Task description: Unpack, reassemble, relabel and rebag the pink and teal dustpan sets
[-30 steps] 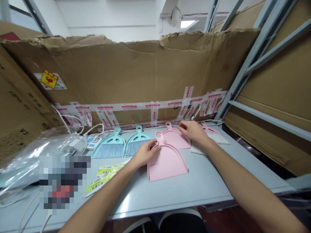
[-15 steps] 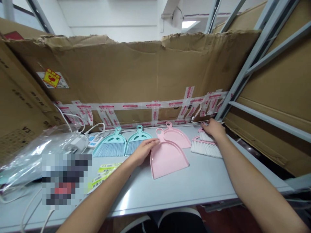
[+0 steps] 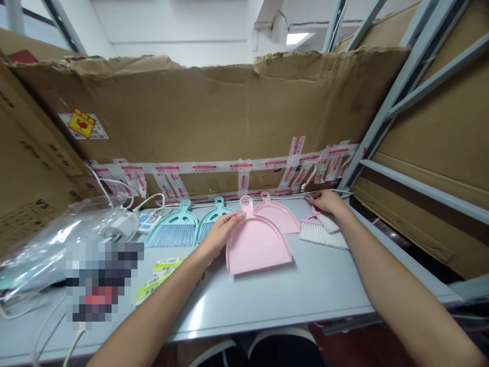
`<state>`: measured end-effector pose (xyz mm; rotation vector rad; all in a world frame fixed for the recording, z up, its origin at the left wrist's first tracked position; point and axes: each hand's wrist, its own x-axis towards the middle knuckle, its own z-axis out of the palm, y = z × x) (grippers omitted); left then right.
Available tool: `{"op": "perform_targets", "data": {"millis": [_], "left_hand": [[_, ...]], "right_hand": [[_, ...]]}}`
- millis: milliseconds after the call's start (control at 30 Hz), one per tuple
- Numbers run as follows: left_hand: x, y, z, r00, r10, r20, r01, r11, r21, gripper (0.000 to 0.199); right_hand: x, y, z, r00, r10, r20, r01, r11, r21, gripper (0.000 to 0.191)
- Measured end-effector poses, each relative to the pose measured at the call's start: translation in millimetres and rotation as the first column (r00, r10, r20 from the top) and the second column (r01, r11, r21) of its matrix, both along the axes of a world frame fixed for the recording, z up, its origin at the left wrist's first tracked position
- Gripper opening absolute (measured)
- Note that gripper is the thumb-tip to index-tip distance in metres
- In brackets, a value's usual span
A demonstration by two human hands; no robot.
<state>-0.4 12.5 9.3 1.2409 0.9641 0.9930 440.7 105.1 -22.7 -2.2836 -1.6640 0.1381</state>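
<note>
My left hand grips the left edge of a pink dustpan near its ring handle, with the thumb and fingers closed. A second pink dustpan lies behind it, partly covered. At the right, my right hand is closed at the top of a small white-bristled brush; the fingers hide its handle. Under and beside it lies another white-bristled brush with a pink handle. Two teal dustpans with blue-bristled brushes rest to the left.
Green and white packets lie left of my left forearm. Clear plastic bags, a white charger and cables crowd the left side. A tall cardboard sheet stands behind the grey table; metal shelving rises at the right.
My left hand has moved the front pink dustpan slightly left and back. My right hand has shifted a little left, and the small brush under it has turned.
</note>
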Motion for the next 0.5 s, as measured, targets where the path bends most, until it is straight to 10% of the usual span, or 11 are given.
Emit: {"op": "perform_targets", "data": {"millis": [267, 500], "left_hand": [[-10, 18, -10.3, 0.979, 0.200, 0.034, -0.200, 0.980, -0.001, 0.058], [-8, 17, -20.9, 0.986, 0.111, -0.128, -0.110, 0.994, 0.019, 0.060]], "right_hand": [[-28, -23, 37.4, 0.963, 0.269, 0.021, -0.269, 0.955, 0.121, 0.022], [-84, -57, 64.2, 0.739, 0.503, -0.448, -0.464, 0.862, 0.202, 0.046]]}}
